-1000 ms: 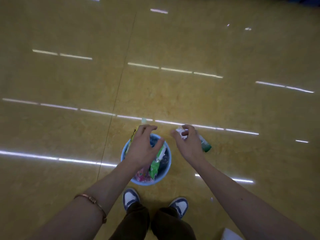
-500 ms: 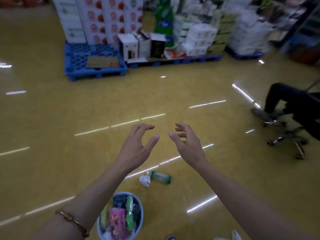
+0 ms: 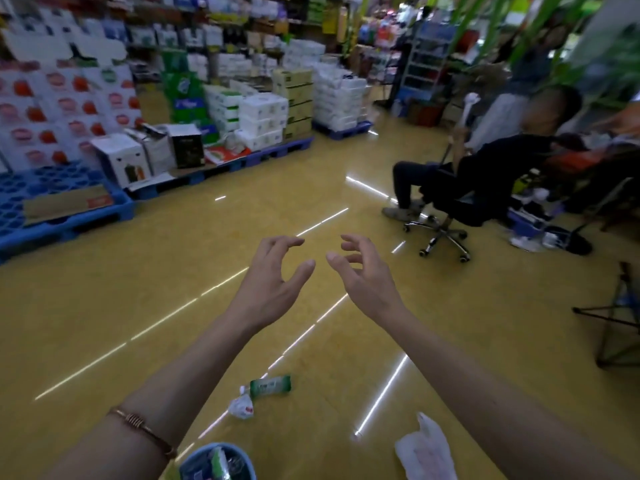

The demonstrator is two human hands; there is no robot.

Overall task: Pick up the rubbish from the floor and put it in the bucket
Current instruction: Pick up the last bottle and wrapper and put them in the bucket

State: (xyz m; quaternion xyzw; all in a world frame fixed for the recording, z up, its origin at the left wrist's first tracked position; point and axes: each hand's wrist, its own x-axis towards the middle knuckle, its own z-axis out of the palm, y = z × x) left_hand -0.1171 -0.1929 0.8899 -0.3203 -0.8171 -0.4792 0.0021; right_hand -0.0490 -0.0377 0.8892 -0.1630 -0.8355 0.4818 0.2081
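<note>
Dim indoor light, white streaks of glare on the glossy floor (image 3: pixel 207 258), blurred and warped toward the edges.

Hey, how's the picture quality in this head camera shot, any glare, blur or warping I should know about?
Head view: ceiling lights reflect as long bright streaks on the glossy yellow floor; the stacked boxes and shelves at the back are smeared with blur, while the left hand, right hand and green wrapper are sharper; wide-angle warping stretches both forearms at the edges; the bucket is cut off at the bottom.
</note>
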